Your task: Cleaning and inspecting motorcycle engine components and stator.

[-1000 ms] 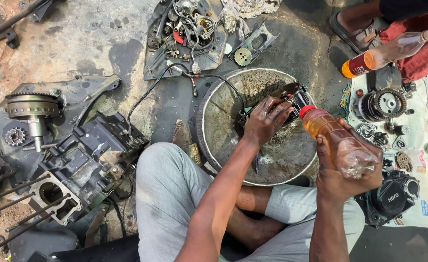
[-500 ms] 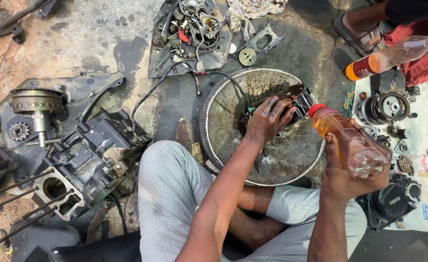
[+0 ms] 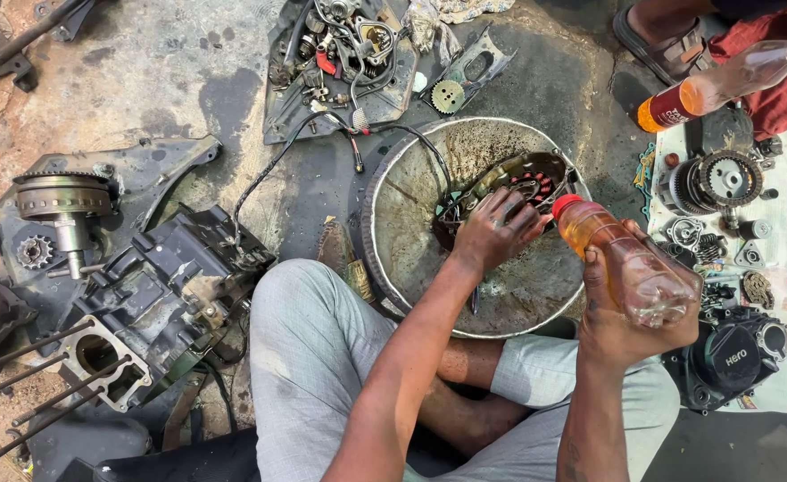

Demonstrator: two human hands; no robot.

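Left hand (image 3: 493, 234) rests inside the round metal basin (image 3: 393, 223), fingers spread and pressed on the stator coil plate (image 3: 523, 183) lying against the basin's far wall; the grip is open, laid on the part rather than wrapped around it. A black cable (image 3: 277, 165) runs from that plate over the basin rim and away to the left of the hand. Right hand (image 3: 630, 317) is closed around the lower half of a clear plastic bottle (image 3: 621, 259) of amber liquid, held tilted with its red cap (image 3: 566, 205) pointing toward the left hand, cap just beside the fingertips and above the basin. Beyond the right hand, on a pale sheet on the ground, lie a clutch assembly (image 3: 715, 178), small gears and a black engine cover (image 3: 733, 357). A second bottle (image 3: 724, 80) with amber liquid lies farther out, next to another person's sandalled foot (image 3: 657, 45). Well to the left of the left hand sits a bare engine crankcase (image 3: 157, 295) with studs, and beyond it a flywheel rotor (image 3: 62, 198). The person sits cross-legged on the floor, grey trousers (image 3: 313, 357) under both forearms
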